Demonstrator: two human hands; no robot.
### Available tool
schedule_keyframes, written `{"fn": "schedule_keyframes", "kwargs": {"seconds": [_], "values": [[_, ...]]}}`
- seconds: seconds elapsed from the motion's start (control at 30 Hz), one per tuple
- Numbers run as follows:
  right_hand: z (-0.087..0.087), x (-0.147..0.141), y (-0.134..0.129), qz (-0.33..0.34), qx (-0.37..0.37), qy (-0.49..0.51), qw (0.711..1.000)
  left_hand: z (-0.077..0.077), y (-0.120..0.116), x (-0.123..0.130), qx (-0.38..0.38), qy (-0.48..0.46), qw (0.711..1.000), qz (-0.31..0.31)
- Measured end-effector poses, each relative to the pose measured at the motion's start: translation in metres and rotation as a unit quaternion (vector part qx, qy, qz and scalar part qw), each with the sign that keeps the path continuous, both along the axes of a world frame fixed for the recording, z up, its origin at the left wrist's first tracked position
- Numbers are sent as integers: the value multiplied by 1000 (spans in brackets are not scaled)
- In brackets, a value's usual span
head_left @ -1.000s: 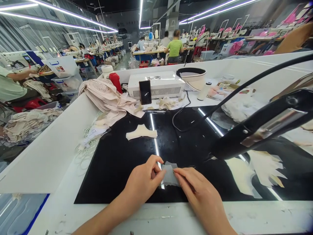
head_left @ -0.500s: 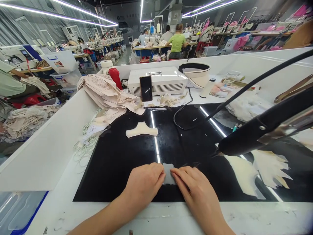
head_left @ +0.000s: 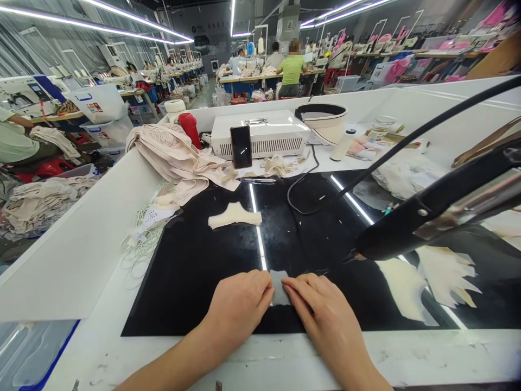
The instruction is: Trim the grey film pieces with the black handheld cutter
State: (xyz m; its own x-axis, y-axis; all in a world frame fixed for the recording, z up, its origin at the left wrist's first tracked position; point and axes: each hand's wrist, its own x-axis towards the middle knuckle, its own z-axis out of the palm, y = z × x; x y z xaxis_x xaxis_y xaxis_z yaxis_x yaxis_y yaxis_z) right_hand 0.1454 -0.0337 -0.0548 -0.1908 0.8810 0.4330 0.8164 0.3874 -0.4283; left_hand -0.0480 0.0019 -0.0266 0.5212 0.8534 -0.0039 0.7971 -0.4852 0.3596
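Between my two hands, near the front edge of the black mat (head_left: 211, 255), lies a small grey piece of fabric (head_left: 280, 289). My left hand (head_left: 241, 300) has its fingers curled together on the left edge of this piece. The right edge is pinched by my right hand (head_left: 321, 304), thumb and fingertips together. Farther back on the mat is a cream shaped piece (head_left: 235, 215), touched by neither hand. More cream pieces (head_left: 402, 288) lie to the right of my right hand.
A black-handled tool (head_left: 407, 228) on a thick cable reaches in from the right. Behind the mat stand a phone (head_left: 241, 146), a white vented box (head_left: 280, 136) and a round container (head_left: 325, 124). Beige fabric (head_left: 171, 152) is heaped at the left. People sit at tables beyond.
The whole view has shifted slightly. Both hands keep their hold on the grey piece, with no clear movement of it on the mat.
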Motion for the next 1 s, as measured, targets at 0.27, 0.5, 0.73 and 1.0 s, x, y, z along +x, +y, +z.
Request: {"fn": "schedule_keyframes", "kwargs": {"seconds": [0.27, 0.5, 0.73, 1.0], "values": [[0, 0, 1, -8, -1, -13, 1000, 4, -1, 0, 5, 19, 1000, -5], [-5, 0, 2, -6, 2, 1, 1000, -1, -1, -1, 96, 29, 995, -16], [-6, -1, 1, -4, 3, 12, 1000, -5, 1, 1, 232, -42, 967, -96], [-9, -1, 1, -8, 0, 10, 1000, -21, -5, 3, 231, -88, 955, -163]]}}
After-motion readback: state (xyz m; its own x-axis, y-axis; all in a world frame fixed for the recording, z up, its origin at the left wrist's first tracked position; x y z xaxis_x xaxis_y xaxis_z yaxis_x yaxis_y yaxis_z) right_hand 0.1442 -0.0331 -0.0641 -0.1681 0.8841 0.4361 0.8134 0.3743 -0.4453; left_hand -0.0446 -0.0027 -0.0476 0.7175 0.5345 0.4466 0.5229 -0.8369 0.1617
